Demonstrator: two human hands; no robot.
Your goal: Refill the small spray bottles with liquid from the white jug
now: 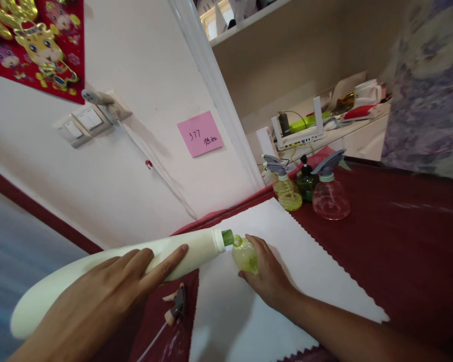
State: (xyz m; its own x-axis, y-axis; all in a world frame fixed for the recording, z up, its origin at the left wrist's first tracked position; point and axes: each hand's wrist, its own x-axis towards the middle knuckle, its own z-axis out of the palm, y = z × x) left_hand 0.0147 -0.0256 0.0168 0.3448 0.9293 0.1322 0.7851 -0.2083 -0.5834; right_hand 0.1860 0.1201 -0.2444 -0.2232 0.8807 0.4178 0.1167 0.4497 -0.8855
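Note:
My left hand (109, 286) is wrapped round a large pale green bottle (196, 249), which lies tilted on its side in the air. Its green spout (227, 237) meets or nearly meets the mouth of a small yellow-green clear bottle (245, 255); whether they touch I cannot tell. My right hand (270, 274) grips that small bottle from its right side, above a white sheet. Some green liquid shows inside the small bottle. A grey trigger spray head (177, 304) with a thin tube lies on the dark red tabletop, below the large bottle.
A white scalloped sheet (287, 241) covers part of the dark red table (411, 241). Behind it stand a yellow spray bottle (288, 193), a dark green pump bottle (306, 183) and a pink spray bottle (330, 198). A white router (300, 142) sits on the shelf beyond.

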